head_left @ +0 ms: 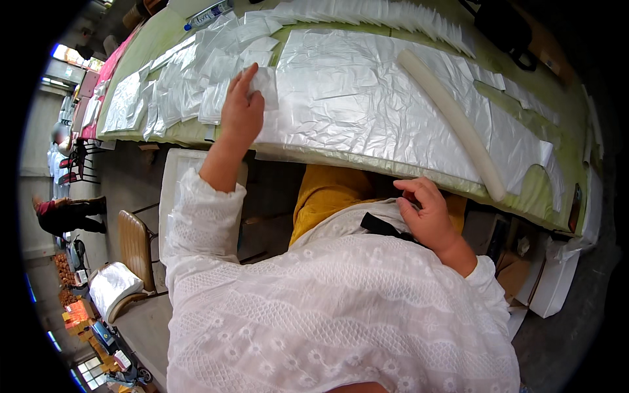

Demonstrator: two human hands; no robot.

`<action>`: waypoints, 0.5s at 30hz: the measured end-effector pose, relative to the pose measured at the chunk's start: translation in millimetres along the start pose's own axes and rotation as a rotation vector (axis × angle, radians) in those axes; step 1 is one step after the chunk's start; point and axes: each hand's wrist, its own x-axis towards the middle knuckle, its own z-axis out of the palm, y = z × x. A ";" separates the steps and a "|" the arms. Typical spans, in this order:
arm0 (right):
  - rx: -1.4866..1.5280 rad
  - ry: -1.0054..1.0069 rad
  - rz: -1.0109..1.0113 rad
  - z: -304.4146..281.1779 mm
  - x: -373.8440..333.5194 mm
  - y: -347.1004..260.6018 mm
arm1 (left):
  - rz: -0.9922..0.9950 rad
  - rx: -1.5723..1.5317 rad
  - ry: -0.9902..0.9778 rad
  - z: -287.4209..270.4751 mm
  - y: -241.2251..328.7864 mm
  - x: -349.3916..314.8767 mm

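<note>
My left hand [244, 110] is over the near left part of the table, fingers partly stretched and apart. Beside its fingertips lies a small clear plastic bag [267, 88]; whether they touch it I cannot tell. My right hand [429, 215] hovers above my lap by the table edge, loosely curled, with nothing visible in it. A wide pile of small clear bags [180, 82] spreads to the left. In the middle lies a large crinkled plastic sheet [334, 85], and a long pale rod [452, 121] rests slantwise across its right part.
The green-covered table [390, 160] holds a fanned row of bags [380, 13] at its far side. A bottle [208, 14] lies at the far left, a black bag [501, 29] far right. Chairs [135, 245] stand left; a person [72, 215] is farther off.
</note>
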 end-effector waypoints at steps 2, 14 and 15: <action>0.005 -0.038 -0.009 4.4 1.0 1.5 | -0.018 0.101 -0.038 -4.7 -22.7 38.5; -0.188 0.158 -0.229 -28.5 4.1 -4.9 | 0.182 0.669 -0.250 25.1 -64.5 67.7; -0.294 0.244 -0.261 -39.4 6.8 -4.0 | 0.229 0.620 -0.261 25.7 -73.9 72.5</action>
